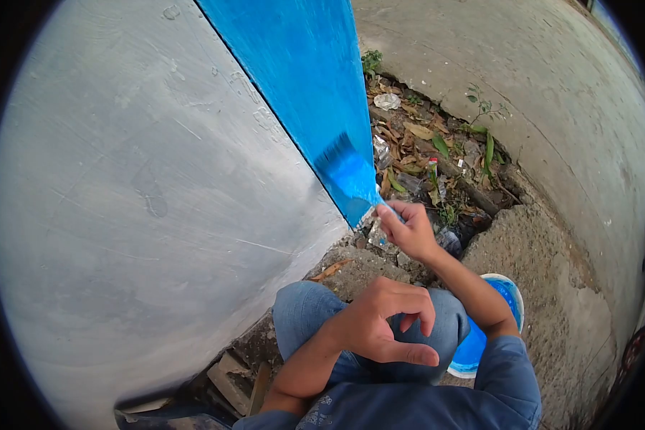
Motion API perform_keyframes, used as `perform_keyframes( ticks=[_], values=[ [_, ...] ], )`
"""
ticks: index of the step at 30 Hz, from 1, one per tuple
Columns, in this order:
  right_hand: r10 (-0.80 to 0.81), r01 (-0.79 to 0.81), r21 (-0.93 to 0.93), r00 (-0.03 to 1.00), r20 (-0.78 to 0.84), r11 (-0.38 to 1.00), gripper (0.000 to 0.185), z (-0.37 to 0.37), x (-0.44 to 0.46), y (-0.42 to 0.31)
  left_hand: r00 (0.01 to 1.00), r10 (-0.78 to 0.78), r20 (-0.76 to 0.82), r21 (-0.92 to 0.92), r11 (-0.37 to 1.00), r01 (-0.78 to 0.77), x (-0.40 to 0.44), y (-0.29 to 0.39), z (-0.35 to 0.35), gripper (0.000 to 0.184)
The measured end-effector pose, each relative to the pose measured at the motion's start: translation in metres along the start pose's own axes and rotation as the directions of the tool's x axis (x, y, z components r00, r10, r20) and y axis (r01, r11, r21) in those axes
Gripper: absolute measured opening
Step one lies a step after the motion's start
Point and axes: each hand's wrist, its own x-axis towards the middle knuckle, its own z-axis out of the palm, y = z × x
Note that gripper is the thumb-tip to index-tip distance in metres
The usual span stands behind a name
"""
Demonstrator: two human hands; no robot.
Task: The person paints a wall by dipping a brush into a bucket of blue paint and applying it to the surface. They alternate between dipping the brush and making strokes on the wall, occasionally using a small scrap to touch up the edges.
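Note:
My right hand (408,228) grips the handle of a paintbrush (350,170) covered in blue paint. The brush's dark bristles lie against the lower part of a blue-painted strip (301,79), which narrows toward the ground. Above my knees, my left hand (383,319) hangs in the air with its fingers curled and a gap between thumb and fingers; nothing is in it. A white-rimmed bucket of blue paint (473,347) stands on the ground by my right leg, partly hidden behind my right arm.
A pale grey wall (136,193) adjoins the strip on the left. Dry leaves and litter (426,143) fill a gap beside broken concrete (545,265). Broken slabs and wood pieces (233,383) lie at lower left. A concrete surface (523,64) stretches along the right.

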Motion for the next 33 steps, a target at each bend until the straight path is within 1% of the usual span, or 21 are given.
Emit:
perform_keyframes(
  ticks=[2,3,5,6,8,9,11,15,17,21,23,24,26,29,31,33],
  values=[
    [0.071,-0.072,-0.125,0.997,-0.017,0.990,0.033,-0.005,-0.006,0.037,1.000,0.006,0.007,0.012,1.000,-0.006,0.000,0.001,0.000,0.038],
    [0.072,-0.074,-0.126,0.997,-0.016,0.989,0.033,-0.010,-0.009,0.057,1.000,0.006,0.005,0.011,1.000,-0.006,0.000,0.000,0.001,0.038],
    [0.189,-0.200,-0.207,0.979,-0.069,0.958,0.032,-0.018,-0.015,0.096,1.000,0.008,-0.002,0.002,1.000,-0.008,0.000,-0.001,0.002,0.039],
    [0.189,-0.200,-0.207,0.980,-0.069,0.958,0.032,-0.023,-0.019,0.113,1.000,0.008,-0.002,0.002,1.000,-0.008,-0.001,0.000,0.003,0.039],
    [0.394,-0.413,-0.172,0.910,-0.131,0.895,0.030,-0.029,-0.026,0.133,1.000,0.011,-0.005,-0.008,1.000,-0.011,-0.001,0.001,0.004,0.039],
    [0.396,-0.414,-0.174,0.909,-0.132,0.893,0.030,-0.030,-0.029,0.137,1.000,0.012,-0.006,-0.010,1.000,-0.012,-0.001,0.001,0.004,0.039],
    [0.614,-0.619,-0.007,0.780,-0.122,0.785,0.029,-0.031,-0.032,0.138,1.000,0.000,0.006,0.004,1.000,0.000,-0.001,0.002,0.003,0.039],
    [0.649,-0.651,0.015,0.754,-0.102,0.759,0.029,-0.017,-0.019,0.124,1.000,0.006,0.013,0.019,1.000,-0.006,-0.001,0.001,0.005,0.039],
    [0.610,-0.607,0.062,0.787,-0.093,0.792,0.028,-0.005,-0.007,0.112,1.000,-0.006,0.009,0.012,1.000,0.006,-0.001,0.001,0.005,0.039],
    [0.584,-0.580,0.085,0.810,-0.043,0.810,0.029,-0.001,0.006,0.077,1.000,0.016,0.010,0.011,1.000,-0.017,-0.002,0.002,0.006,0.039],
    [0.559,-0.559,0.003,0.829,-0.028,0.829,0.029,-0.004,0.004,0.053,1.000,0.025,0.000,0.014,1.000,-0.025,-0.003,0.002,0.005,0.039],
    [0.560,-0.560,0.000,0.828,-0.033,0.828,0.029,-0.005,0.004,0.040,1.000,0.029,0.000,0.010,1.000,-0.029,-0.003,0.002,0.006,0.039],
    [0.555,-0.555,0.106,0.831,0.039,0.825,0.028,-0.006,0.000,0.015,0.999,-0.007,-0.031,0.001,1.000,0.007,-0.003,0.004,0.008,0.042],
    [0.522,-0.527,0.157,0.850,0.077,0.835,0.027,-0.006,-0.004,-0.015,1.000,-0.012,-0.021,0.000,1.000,0.012,-0.003,0.003,0.008,0.042],
    [0.523,-0.528,0.170,0.849,0.075,0.832,0.028,-0.006,-0.006,-0.034,1.000,-0.016,-0.019,-0.001,1.000,0.016,-0.002,0.003,0.008,0.042],
    [0.515,-0.528,0.218,0.849,0.119,0.821,0.028,-0.007,-0.008,-0.050,1.000,-0.020,-0.020,-0.001,1.000,0.020,-0.001,0.003,0.008,0.042]
  ],
)
